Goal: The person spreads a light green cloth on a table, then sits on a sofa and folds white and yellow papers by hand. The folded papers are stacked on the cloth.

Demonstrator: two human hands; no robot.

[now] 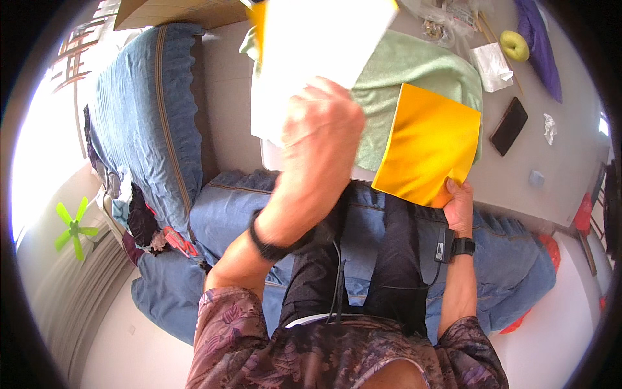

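Note:
My left hand [323, 116] is raised and blurred, its fingers curled over the lower part of a large, overexposed white sheet [325, 39]. Yellow shows along the sheet's top corners; its far end runs out of view. In my right hand [459, 204] is a thin yellow sheet or booklet cover [432, 146], pinched at its lower right corner and slightly bent. Beneath both lies a folded light green towel [418, 63] on the grey tabletop [525, 189]. Part of a white flat thing [272, 158] sticks out under the sheet at the table's near edge.
Right of the towel are a dark smartphone [509, 126], a white packet [491, 65], a green apple [514, 46], a purple item [539, 53] and a crumpled wrapper [549, 129]. A blue denim-covered sofa [233, 204] borders the table. Clothes [141, 214] hang over its left side.

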